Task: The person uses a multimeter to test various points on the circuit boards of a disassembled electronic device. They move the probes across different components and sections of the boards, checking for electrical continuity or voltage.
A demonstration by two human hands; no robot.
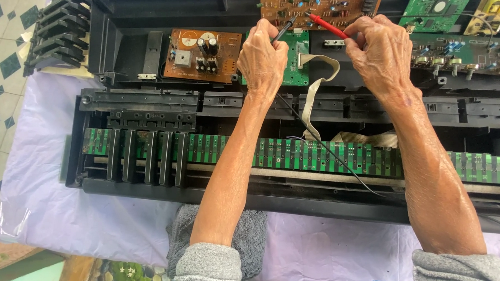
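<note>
My left hand (262,60) grips a black test probe (285,28), whose tip points up toward a brown circuit board (317,5) at the top. My right hand (380,50) grips a red test probe (326,25), whose tip also rests at that brown board's lower edge. Both hands hover over an opened black electronic keyboard chassis (149,99). A thin black probe lead (328,151) runs from my left hand down across the long green contact board (295,153). A grey ribbon cable (315,94) loops between my hands.
A second brown board with capacitors (202,54) sits left of my left hand. Green boards (436,6) and a knob board (457,53) lie at the top right. Black keys (58,31) are stacked top left. A grey cloth (248,235) lies on the lilac table cover (52,180).
</note>
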